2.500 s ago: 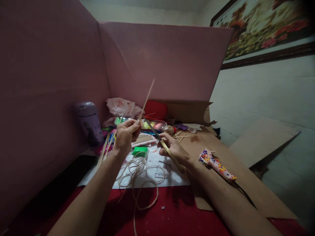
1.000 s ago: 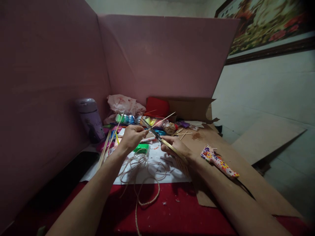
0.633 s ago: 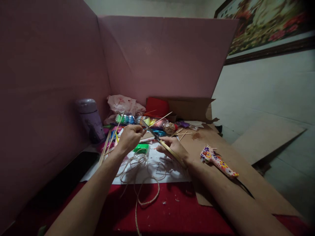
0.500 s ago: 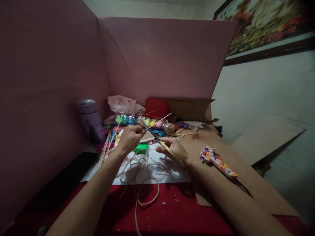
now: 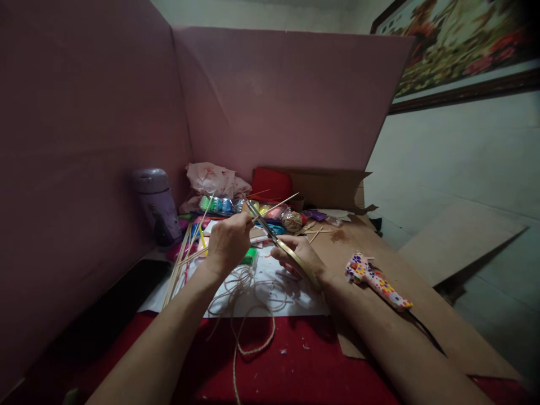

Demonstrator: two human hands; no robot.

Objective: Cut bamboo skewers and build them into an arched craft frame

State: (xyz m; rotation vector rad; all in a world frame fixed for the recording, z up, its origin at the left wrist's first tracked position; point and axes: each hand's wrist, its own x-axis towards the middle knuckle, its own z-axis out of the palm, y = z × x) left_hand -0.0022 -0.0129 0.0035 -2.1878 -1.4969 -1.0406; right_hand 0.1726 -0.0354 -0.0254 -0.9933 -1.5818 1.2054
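A thin, straight, pale wooden stick [image 5: 283,202] lies in the fingers of the left hand [image 5: 230,239], its free part slanting up and to the right past the thumb side. The left grip is closed tightly, with the knuckles bunched; the exact spot where the fingertips press the wood is hidden by the hand. Just beyond that grip, the dark metal blades of the gold-handled scissors [image 5: 271,232] cross the stick at a steep angle. The right hand [image 5: 304,251] has its grip wrapped partly around the gold handles, fingers curled loosely beneath; how far apart the blades stand is hard to tell.

Marks on the lilac cylindrical bottle [image 5: 154,211] at the left, beside a dark printed figure, are too small to read.

The stick is slender, plain and light tan, tapering to a fine tip, and held above the desk [image 5: 304,371], which has a deep red cover. Below the hands, loose loops of tan braided twine [image 5: 253,353] trail across a white paper sheet [image 5: 310,306] and onto the red. More pale thin sticks [image 5: 175,270] lie left of the left hand. To the right, a flower-patterned, gun-shaped tool [image 5: 379,284] with a black cord rests on flat brown cardboard [image 5: 447,337].
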